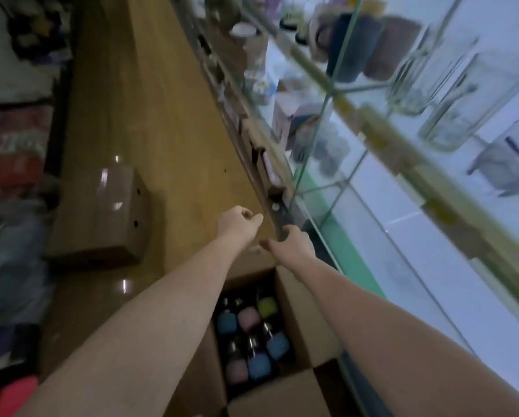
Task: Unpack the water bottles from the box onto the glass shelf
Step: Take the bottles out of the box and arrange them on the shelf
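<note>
Cardboard box [300, 314], flaps open, held upright water bottles [252, 341], caps up, while left hand [237, 219] and right hand [291, 242] gripped its far flap [261, 233].

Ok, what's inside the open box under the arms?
The open box holds bottles standing upright, only their tops showing: blue caps, pink caps and one yellow-green cap. The bottle bodies and the box's bottom are hidden, and the left forearm covers its left side.

Open box [297, 299]; coloured bottles [250, 335] upright inside
</note>
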